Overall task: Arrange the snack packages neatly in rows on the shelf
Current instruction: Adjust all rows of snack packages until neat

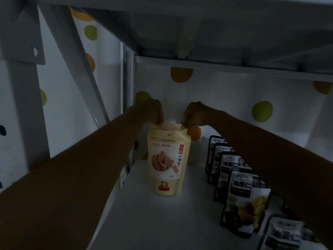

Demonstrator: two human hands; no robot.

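- The underside of the upper shelf [216, 33] spanned the top of the view, dim and grey, with a metal upright [23, 105] rising at the left edge.
- A white back panel [225, 98] printed with green and orange dots closed the rear of the bay, and a similar dotted panel ran along the left side.
- The white shelf [162, 222] lay below, carrying all the packages.
- Two bare forearms reached in from the lower corners, the right one passing above the dark packs.
- A row of black snack packs [245, 195] stood upright along the right side of the shelf, one behind another and overlapping from front to back; one more black pack [284, 233] sat at the lower right edge, too blurred to tell how it lay.
- A cream snack pouch [168, 165] stood upright on its base on the shelf, left of the black row and apart from it, its printed front facing the camera.
- The left hand [153, 112] pinched the pouch's top left corner with curled fingers.
- The right hand [194, 114] pinched the top right corner in the same way.
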